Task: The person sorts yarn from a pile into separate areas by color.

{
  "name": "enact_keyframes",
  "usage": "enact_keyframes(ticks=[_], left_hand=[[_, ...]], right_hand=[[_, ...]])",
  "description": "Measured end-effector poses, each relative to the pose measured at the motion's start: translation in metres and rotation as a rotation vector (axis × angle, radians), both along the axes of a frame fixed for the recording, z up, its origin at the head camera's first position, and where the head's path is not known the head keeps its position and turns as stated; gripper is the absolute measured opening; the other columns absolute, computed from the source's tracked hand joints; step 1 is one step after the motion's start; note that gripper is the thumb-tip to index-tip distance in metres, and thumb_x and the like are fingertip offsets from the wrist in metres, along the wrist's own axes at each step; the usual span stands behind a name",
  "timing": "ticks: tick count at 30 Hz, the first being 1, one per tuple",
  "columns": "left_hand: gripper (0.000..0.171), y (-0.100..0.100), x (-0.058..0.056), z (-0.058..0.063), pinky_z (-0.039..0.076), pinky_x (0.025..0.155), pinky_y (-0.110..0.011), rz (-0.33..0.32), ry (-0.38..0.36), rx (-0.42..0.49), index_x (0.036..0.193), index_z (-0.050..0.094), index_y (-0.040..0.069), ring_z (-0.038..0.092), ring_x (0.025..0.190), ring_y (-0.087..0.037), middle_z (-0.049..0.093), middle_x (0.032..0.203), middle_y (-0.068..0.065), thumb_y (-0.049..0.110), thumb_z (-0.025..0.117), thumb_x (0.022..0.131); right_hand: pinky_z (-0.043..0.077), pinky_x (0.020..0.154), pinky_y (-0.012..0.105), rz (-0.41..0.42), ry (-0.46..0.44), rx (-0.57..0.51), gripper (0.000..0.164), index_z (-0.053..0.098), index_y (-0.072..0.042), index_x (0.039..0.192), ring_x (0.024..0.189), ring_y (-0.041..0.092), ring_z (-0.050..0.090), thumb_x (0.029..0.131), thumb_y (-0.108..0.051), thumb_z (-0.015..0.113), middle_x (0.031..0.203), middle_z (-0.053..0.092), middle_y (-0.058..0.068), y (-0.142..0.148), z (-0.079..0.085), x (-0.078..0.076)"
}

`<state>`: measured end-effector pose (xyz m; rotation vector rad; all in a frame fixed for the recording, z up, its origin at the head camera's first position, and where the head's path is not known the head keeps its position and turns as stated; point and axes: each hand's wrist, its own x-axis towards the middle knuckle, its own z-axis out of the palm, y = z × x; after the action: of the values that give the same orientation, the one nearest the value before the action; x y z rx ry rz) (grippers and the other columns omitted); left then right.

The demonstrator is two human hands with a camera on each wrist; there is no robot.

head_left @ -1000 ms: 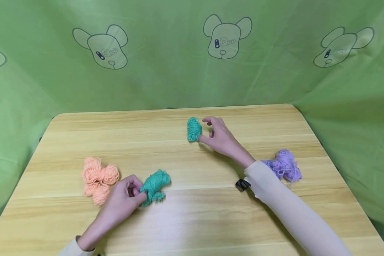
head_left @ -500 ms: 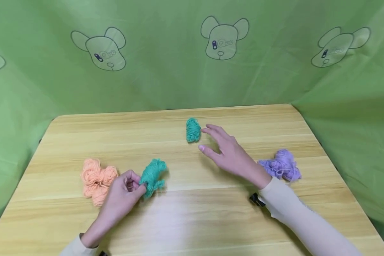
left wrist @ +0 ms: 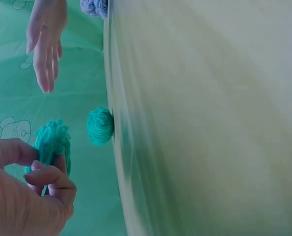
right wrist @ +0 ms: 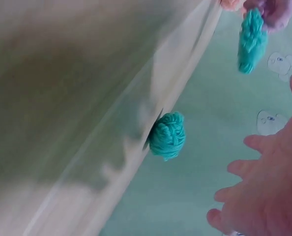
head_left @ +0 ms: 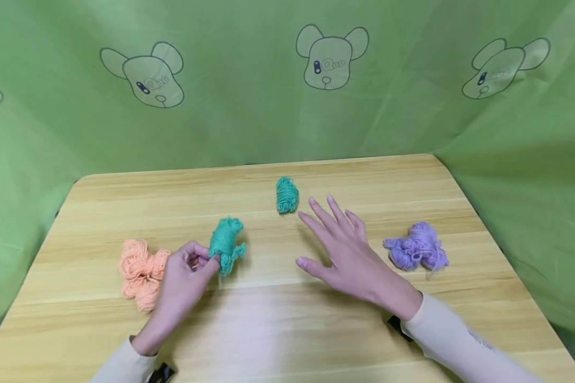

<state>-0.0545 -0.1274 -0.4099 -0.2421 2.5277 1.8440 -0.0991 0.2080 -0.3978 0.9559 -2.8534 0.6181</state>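
Between thumb and fingers, my left hand (head_left: 184,282) pinches the lower end of a teal yarn skein (head_left: 226,242), raised above the table. In the left wrist view the same held skein (left wrist: 53,140) shows loose loops at its top. A second teal yarn skein (head_left: 287,195) lies near the table's far edge. My right hand (head_left: 354,260), fingers spread and straight, hovers in front and to the right of that skein without touching it. From the right wrist, the far skein (right wrist: 167,136) appears as a rounded bundle apart from the fingers.
Peach yarn skeins (head_left: 144,274) lie on the left, partly behind my left hand. Purple yarn skeins (head_left: 418,247) lie on the right of the wooden table (head_left: 278,340). A green printed curtain (head_left: 249,117) hangs behind and at the sides.
My right hand has drawn back from the far teal skein toward the near right, its fingers spreading. My left hand has lifted its teal skein, now more upright.
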Motion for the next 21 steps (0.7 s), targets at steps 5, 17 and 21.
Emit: enact_keyframes(ticks=[5, 17, 21], left_hand=[[0.011, 0.007, -0.011, 0.002, 0.048, 0.058, -0.021, 0.033, 0.022, 0.045, 0.097, 0.065, 0.0, 0.058, 0.072, -0.017, 0.064, 0.084, -0.007, 0.0, 0.075, 0.095], [0.011, 0.025, -0.039, 0.005, 0.048, 0.059, -0.02, 0.036, 0.09, 0.105, 0.093, 0.064, 0.0, 0.057, 0.073, -0.016, 0.063, 0.082, -0.006, -0.005, 0.074, 0.093], [0.01, 0.036, -0.052, 0.003, 0.047, 0.061, -0.02, 0.026, 0.076, 0.127, 0.093, 0.065, 0.0, 0.055, 0.073, -0.016, 0.061, 0.082, -0.005, -0.004, 0.073, 0.092]], right_hand=[[0.005, 0.124, 0.072, -0.025, 0.009, 0.036, 0.088, 0.027, -0.021, 0.174, 0.165, 0.042, 0.001, 0.105, -0.066, 0.058, 0.181, 0.012, 0.008, 0.002, -0.001, 0.014], [0.01, 0.125, 0.07, -0.062, -0.028, 0.065, 0.089, 0.03, -0.023, 0.174, 0.166, 0.04, 0.003, 0.103, -0.066, 0.064, 0.181, 0.011, 0.004, 0.017, -0.005, 0.033], [0.011, 0.123, 0.072, -0.083, -0.022, 0.066, 0.088, 0.029, -0.024, 0.174, 0.166, 0.039, 0.003, 0.103, -0.064, 0.065, 0.181, 0.013, 0.005, 0.025, -0.006, 0.042]])
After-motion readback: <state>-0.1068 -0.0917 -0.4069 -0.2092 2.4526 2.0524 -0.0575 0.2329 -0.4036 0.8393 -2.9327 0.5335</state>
